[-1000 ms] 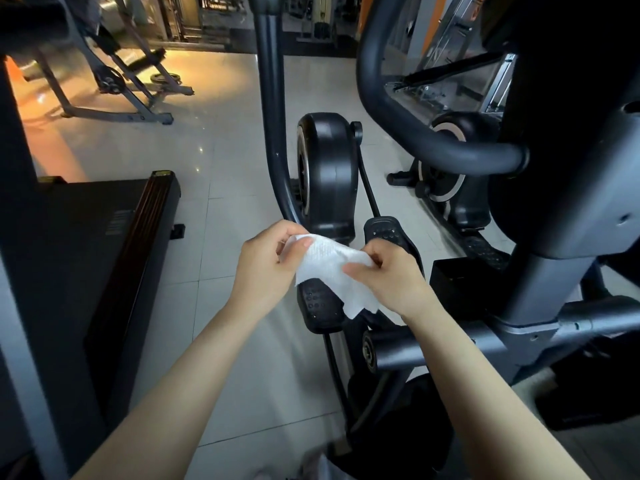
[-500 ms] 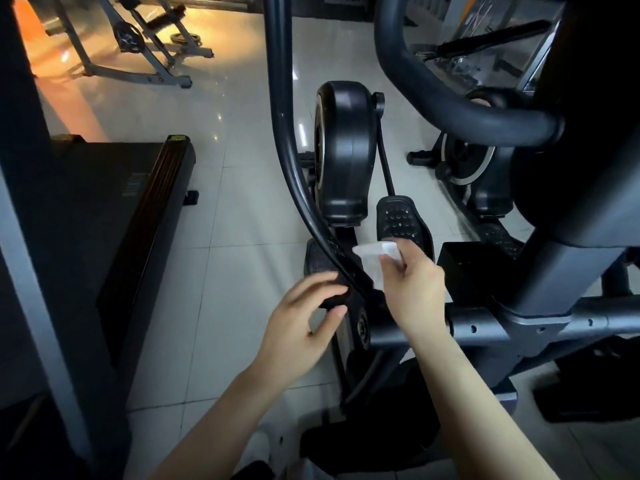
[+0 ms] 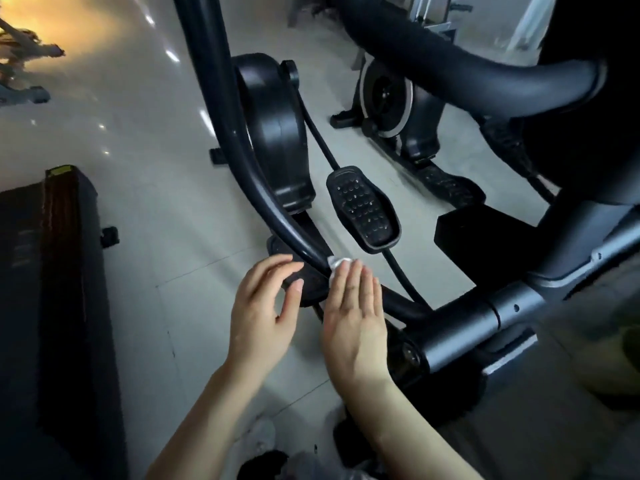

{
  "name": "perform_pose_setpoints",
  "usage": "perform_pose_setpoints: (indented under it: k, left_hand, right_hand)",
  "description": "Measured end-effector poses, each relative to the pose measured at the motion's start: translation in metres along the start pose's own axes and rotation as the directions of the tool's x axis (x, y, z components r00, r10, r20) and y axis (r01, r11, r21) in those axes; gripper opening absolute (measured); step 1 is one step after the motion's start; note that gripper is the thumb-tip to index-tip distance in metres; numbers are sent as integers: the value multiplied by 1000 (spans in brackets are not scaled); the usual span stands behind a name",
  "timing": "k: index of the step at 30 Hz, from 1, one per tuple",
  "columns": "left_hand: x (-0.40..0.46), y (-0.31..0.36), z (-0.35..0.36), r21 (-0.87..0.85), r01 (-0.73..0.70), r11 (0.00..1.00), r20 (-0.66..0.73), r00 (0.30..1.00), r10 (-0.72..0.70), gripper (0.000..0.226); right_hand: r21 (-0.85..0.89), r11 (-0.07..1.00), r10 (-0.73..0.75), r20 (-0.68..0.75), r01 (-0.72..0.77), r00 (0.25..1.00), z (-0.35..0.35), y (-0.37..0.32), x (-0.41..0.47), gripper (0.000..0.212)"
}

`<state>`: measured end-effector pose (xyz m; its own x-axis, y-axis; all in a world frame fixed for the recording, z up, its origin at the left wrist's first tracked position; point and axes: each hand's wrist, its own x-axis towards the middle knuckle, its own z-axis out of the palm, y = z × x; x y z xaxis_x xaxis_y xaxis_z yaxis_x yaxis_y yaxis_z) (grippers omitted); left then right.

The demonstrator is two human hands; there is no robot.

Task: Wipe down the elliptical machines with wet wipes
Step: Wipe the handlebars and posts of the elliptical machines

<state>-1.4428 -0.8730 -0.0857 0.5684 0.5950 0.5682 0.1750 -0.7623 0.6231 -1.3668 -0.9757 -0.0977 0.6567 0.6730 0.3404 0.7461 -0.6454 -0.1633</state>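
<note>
Head view: the right hand lies flat, fingers straight, pressing a white wet wipe under its fingertips against the elliptical's curved black bar. The left hand hovers just beside it, loosely spread, empty.

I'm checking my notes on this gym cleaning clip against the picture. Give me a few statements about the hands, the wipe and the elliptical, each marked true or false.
1. The right hand presses a white wet wipe against the elliptical's curved black arm bar with straight fingers. True.
2. The left hand grips the wipe. False: it hovers beside the bar, fingers loosely spread, holding nothing.
3. The studded foot pedal lies beyond the right hand, uncovered. True.
4. The wipe is spread out wide over the pedal. False: only a small bunched bit shows at the right hand's fingertips, on the bar.
5. A carpet covers the floor. False: the tiled floor is pale and glossy.
</note>
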Motion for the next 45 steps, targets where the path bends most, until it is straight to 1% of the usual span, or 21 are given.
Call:
perform_pose_setpoints:
  k: [3, 6, 7, 9, 11, 13, 15, 17, 19, 20, 22, 23, 25, 27, 29, 32, 35, 37, 41, 43, 45]
  left_hand:
    - [24, -25, -26, -37, -60, 997, -12, 998, 60, 26]
    - [50, -46, -48, -40, -113, 993, -36, 993, 112, 27]
    - [55, -51, -53, -40, -132, 991, -34, 991, 130, 27]
    - [65, -60, -60, -36, -187, 982, -35, 982, 185, 26]
    - [73, -67, -63, -38, -233, 972, -32, 972, 232, 27]
    - [85, -69, -63, -77, -248, 966, -53, 968, 245, 27]
    - [100, -67, -65, -152, -236, 960, -69, 971, 228, 27]
    - [114, -63, -71, -252, -214, 944, -72, 977, 203, 26]
    - [124, -61, -83, -319, -207, 925, -84, 978, 190, 25]
    - [128, -61, -90, -333, -213, 919, -95, 977, 192, 26]
    - [136, -61, -107, -347, -228, 910, -114, 973, 200, 26]
    - [141, -61, -115, -351, -237, 906, -124, 971, 206, 26]
    - [153, -58, -129, -354, -254, 900, -144, 966, 216, 26]
    - [167, -51, -140, -348, -282, 894, -147, 958, 245, 28]
    - [183, -40, -148, -287, -369, 884, -139, 929, 343, 30]
    - [207, -22, -158, -176, -526, 832, -96, 851, 517, 36]
    - [229, -3, -170, -137, -562, 816, -51, 827, 560, 45]
    - [241, 8, -175, -131, -587, 799, -25, 807, 590, 49]
    - [252, 28, -183, -206, -620, 757, 25, 770, 637, 51]
    - [252, 34, -185, -307, -572, 760, 56, 787, 615, 50]
    - [250, 37, -188, -429, -483, 763, 100, 815, 571, 48]
  right_hand:
    - [101, 995, 17, -103, -6, 995, 12, -47, 31, 54]
    - [355, 935, 74, -203, 3, 976, 17, -90, 68, 52]
    - [405, 914, 82, -244, 25, 966, 18, -98, 76, 50]
    - [414, 906, 61, -327, 85, 943, 22, -100, 83, 47]
    - [339, 934, 16, -353, 112, 935, 27, -90, 74, 49]
    - [270, 959, 19, -377, 90, 926, 35, -78, 58, 48]
    - [262, 963, 57, -406, 57, 912, 42, -77, 52, 48]
    - [310, 949, 95, -459, 59, 884, 43, -94, 67, 51]
    - [399, 911, 123, -498, 101, 859, 32, -122, 94, 63]
    - [441, 888, 139, -529, 131, 837, 23, -135, 109, 62]
    - [512, 838, 189, -600, 191, 778, 0, -153, 139, 49]
    - [530, 817, 205, -636, 227, 744, -16, -159, 154, 48]
    - [520, 798, 196, -702, 305, 685, -49, -166, 179, 49]
    - [492, 795, 170, -742, 355, 648, -80, -169, 196, 50]
    - [436, 822, 131, -769, 365, 625, -94, -168, 203, 52]
    - [345, 873, 52, -769, 346, 637, -71, -157, 188, 54]
    - [286, 899, -3, -754, 333, 657, -34, -144, 164, 58]
    - [267, 901, -7, -780, 342, 625, -36, -141, 166, 60]
    - [276, 870, 38, -864, 410, 501, -93, -150, 200, 46]
    - [278, 859, 63, -891, 430, 449, -110, -154, 213, 39]
    - [221, 878, 15, -899, 424, 438, -103, -147, 211, 43]
